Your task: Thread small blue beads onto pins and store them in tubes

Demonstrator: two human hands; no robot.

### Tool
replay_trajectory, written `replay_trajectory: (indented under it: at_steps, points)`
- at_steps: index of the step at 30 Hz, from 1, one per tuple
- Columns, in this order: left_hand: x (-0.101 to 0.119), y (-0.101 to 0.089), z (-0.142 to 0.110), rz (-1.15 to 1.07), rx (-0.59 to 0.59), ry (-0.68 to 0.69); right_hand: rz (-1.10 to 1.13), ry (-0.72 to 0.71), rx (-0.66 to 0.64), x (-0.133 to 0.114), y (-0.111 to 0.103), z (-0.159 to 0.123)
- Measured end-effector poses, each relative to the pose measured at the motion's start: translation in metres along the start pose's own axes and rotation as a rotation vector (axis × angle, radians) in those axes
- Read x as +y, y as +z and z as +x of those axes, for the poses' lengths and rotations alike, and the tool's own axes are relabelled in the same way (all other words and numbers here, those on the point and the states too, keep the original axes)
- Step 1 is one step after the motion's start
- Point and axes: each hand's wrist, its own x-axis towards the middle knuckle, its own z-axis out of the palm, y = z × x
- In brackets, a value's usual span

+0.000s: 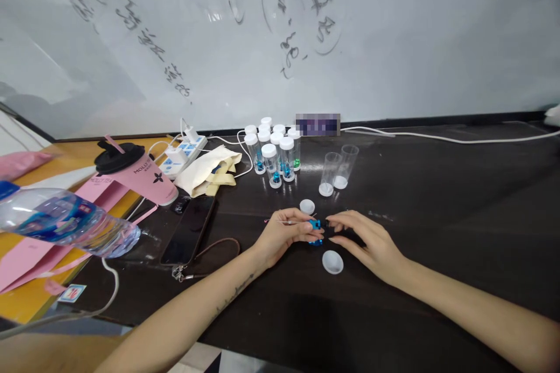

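Observation:
My left hand (291, 229) is closed on a small blue plastic piece (315, 224), with a thin pale stick showing along its fingers. More blue shows just under those fingertips. My right hand (365, 239) faces it from the right, its thumb apart from the fingers. A tiny dark bit (326, 222) lies at the right fingertips; whether they touch it is unclear. One white cap (332, 262) rests on the table below the hands, and another white cap (307, 206) lies behind them. Two uncapped clear tubes (329, 175) stand beyond my right hand.
Several white-capped clear tubes (271, 163) with blue or green pieces stand at the back. To the left are a phone (188, 230), a cloth pouch (205, 172), a power strip (188, 154), a pink cup (144, 175) and a water bottle (65, 218). A whiteboard (394, 41) rises behind.

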Motion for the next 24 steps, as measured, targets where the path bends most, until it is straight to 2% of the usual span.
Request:
replay_trajectory:
  at_steps: [7,18,24]
  points:
    - [0.001,0.000,-0.001,0.027,-0.030,-0.022,0.048,0.003,-0.054,-0.006,-0.004,-0.001]
    - [0.001,0.001,0.000,0.005,-0.013,0.015,0.052,-0.012,0.053,-0.006,0.000,-0.002]
    - [0.000,0.000,-0.001,-0.003,-0.015,0.039,0.095,0.084,0.133,-0.012,0.006,0.011]
